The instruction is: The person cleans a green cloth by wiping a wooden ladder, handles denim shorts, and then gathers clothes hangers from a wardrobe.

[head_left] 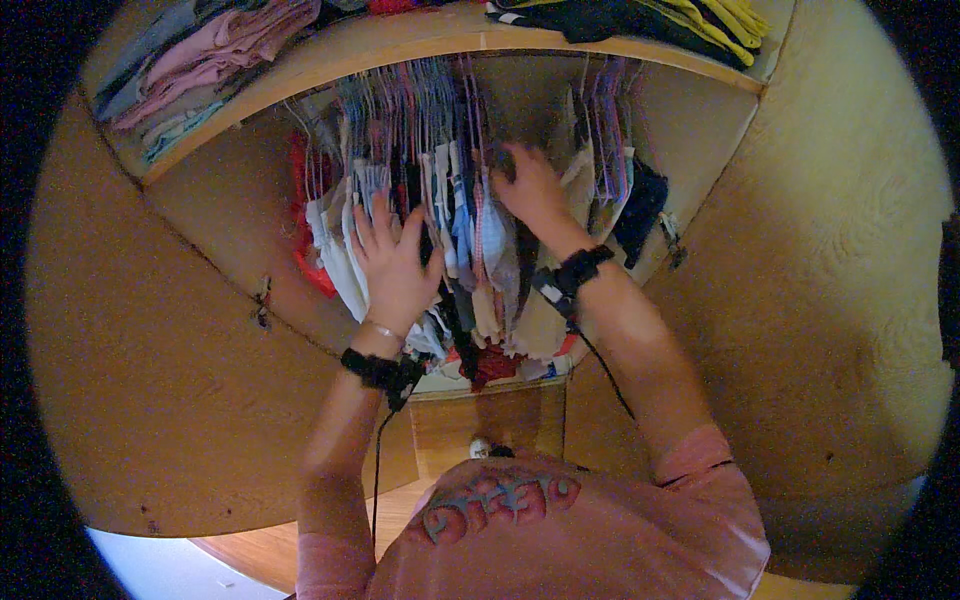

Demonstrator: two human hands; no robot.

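Many garments on hangers (420,97) hang close together in a wooden wardrobe. My left hand (394,262) lies with spread fingers against the white and dark garments left of centre; nothing is gripped in it. Slightly higher, my right hand (532,187) reaches in at the right edge of the dense group, fingers bent, by a light blue garment (492,236); whether its fingertips hold anything is hidden. To its right hang a beige garment (551,315) and a dark garment (643,206), near several purple and pink hangers (607,127).
Folded clothes, among them a pink stack (225,56) and yellow items (731,26), lie on the shelf (450,41) above. Open wooden doors (187,360) flank the wardrobe. Below the hanging clothes are a red cloth (491,365) and a drawer front (450,427) with a knob.
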